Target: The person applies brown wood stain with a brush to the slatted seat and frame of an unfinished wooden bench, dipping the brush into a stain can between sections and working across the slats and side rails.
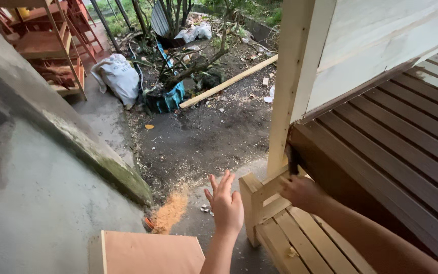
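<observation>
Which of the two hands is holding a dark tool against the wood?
The right hand: its fingers close around a dark tool at the pale wooden post. The left hand is open, spread, holding nothing.

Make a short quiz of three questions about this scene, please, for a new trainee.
1. True or false: the left hand is holding a tool.
2. What does the right hand grip?
A. a dark handle beside the pale post
B. the white sack
C. the long plank on the ground
3. What lies in an orange heap on the ground, left of the left hand?

Key:
1. False; it is open, fingers spread, touching nothing.
2. A; what tool it belongs to cannot be told.
3. Sawdust.
</observation>
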`<act>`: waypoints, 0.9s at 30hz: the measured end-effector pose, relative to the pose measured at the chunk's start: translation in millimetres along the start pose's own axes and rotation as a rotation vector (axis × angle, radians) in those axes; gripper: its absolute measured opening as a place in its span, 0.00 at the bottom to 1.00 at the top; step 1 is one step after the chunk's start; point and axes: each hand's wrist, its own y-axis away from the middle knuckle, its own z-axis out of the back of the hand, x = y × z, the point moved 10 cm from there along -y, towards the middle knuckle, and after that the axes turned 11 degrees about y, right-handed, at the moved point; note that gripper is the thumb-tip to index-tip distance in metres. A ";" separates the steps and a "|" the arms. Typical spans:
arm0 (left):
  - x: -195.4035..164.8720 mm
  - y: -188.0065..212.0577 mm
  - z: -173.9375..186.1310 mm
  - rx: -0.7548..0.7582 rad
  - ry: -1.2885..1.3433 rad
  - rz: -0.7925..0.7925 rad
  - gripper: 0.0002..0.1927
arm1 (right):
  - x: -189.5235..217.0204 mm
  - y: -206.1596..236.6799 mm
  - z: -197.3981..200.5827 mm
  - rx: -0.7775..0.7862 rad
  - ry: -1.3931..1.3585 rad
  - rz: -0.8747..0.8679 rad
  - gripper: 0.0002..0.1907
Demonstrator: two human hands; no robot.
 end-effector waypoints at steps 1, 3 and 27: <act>0.4 1.3 -2.1 0.003 0.017 0.000 0.26 | -3.6 -6.4 -4.9 -0.011 0.001 -0.016 0.09; 1.4 3.8 -4.6 0.023 0.023 0.007 0.25 | -2.3 -10.2 -17.0 0.066 -0.010 -0.021 0.06; -10.0 9.5 1.2 0.012 0.057 -0.019 0.26 | 68.2 34.6 -10.3 0.315 0.119 0.257 0.11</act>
